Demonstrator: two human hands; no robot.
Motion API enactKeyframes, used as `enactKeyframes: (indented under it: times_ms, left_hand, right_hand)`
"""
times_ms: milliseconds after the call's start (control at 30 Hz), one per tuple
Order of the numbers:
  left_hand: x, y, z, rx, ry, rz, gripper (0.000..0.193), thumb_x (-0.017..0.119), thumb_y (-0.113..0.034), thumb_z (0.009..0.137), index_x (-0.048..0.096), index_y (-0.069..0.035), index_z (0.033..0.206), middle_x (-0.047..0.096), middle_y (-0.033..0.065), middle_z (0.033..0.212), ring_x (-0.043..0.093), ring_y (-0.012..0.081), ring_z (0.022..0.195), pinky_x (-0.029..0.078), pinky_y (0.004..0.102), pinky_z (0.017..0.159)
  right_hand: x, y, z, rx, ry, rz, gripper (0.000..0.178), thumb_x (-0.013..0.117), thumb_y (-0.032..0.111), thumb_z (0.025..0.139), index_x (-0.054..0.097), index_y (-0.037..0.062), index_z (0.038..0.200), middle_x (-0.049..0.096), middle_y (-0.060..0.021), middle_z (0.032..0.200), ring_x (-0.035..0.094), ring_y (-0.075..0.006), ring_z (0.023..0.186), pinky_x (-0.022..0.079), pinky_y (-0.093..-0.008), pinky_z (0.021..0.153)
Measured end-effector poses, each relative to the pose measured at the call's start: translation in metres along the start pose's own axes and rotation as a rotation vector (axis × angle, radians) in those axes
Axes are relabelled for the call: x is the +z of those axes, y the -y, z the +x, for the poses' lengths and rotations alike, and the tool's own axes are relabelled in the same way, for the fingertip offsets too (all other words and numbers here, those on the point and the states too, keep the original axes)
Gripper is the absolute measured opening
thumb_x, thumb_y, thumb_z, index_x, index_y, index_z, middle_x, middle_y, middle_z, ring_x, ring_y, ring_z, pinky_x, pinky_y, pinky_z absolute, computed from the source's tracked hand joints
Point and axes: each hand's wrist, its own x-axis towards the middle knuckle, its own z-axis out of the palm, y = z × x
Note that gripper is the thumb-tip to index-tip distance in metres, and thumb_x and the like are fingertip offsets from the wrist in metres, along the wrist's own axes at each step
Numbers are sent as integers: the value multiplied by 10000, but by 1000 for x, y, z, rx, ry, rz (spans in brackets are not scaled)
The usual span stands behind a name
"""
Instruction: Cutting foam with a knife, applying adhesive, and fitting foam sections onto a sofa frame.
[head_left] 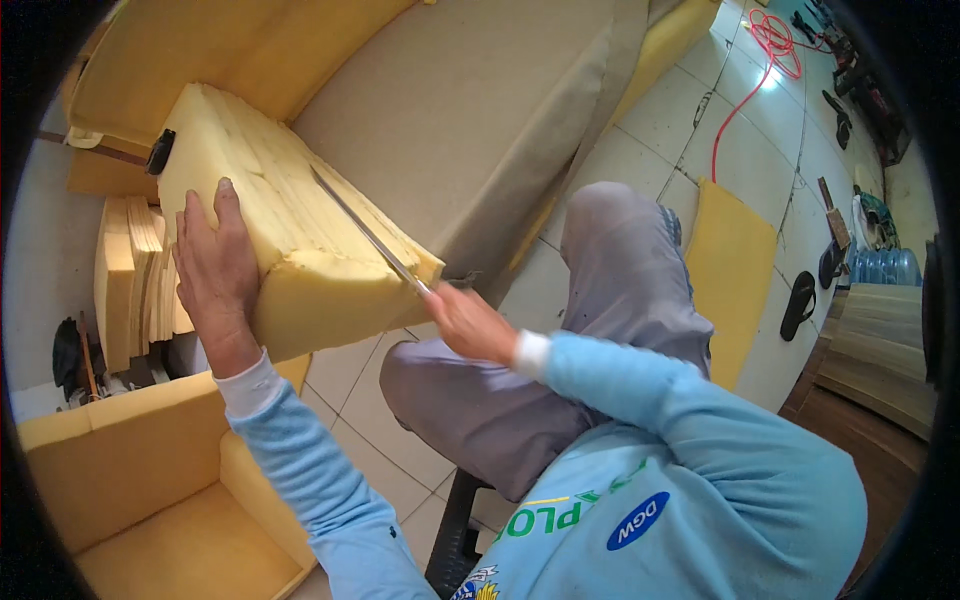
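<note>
A thick yellow foam armrest stands in front of me, its top rough and marked with long cut lines. My left hand lies against its left side, fingers stretched out and palm on the foam. In my closed right hand is a long, thin-bladed knife. The blade lies along the right part of the armrest's top, pointing away from me; its handle is hidden in my fist, which looks slightly blurred. Right of the armrest is a sofa seat covered in grey-beige fabric.
A foam-covered sofa backrest rises behind. Stacked foam strips stand at the left, above another foam-covered seat frame. A yellow foam sheet, a black sandal and a red hose lie on the tiled floor at right.
</note>
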Motion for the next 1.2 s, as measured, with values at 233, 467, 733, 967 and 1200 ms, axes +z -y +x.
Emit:
enactKeyframes:
  times_ms: [233,467,733,967,1200]
  left_hand:
    - [-4,7,25,144,180,-131,779,388,-586,984,419,45,1441,410,330,1466,385,457,1372,315,480,1129]
    - [-6,4,41,122,206,-142,811,392,-642,974,497,87,1311,499,358,1345,477,481,1273,352,484,1090]
    - [-2,7,41,158,155,-212,933,449,-663,940,369,110,1457,403,335,1479,389,427,1395,294,422,1154]
    - [-1,15,45,143,131,-220,988,477,-683,913,338,119,1474,374,321,1514,374,396,1417,277,394,1166]
    - [-6,9,34,86,144,-267,993,492,-678,905,338,122,1474,384,320,1508,402,390,1401,296,389,1154]
  right_hand:
    - [-22,5,28,93,100,12,283,394,218,1060,534,-27,1040,650,-298,931,619,-513,861,484,-574,748]
    - [-31,21,-48,407,129,236,317,370,266,1071,522,4,978,614,-280,853,601,-494,843,475,-548,714]
    - [9,-9,9,73,-75,60,262,411,220,1037,521,-18,1036,607,-267,845,600,-483,777,495,-531,702]
    - [-22,13,-2,366,75,247,382,373,309,1060,550,-20,982,644,-300,869,608,-524,827,471,-566,685]
    - [-34,21,-64,448,95,237,414,339,344,1080,558,11,966,612,-289,842,589,-514,828,457,-551,738]
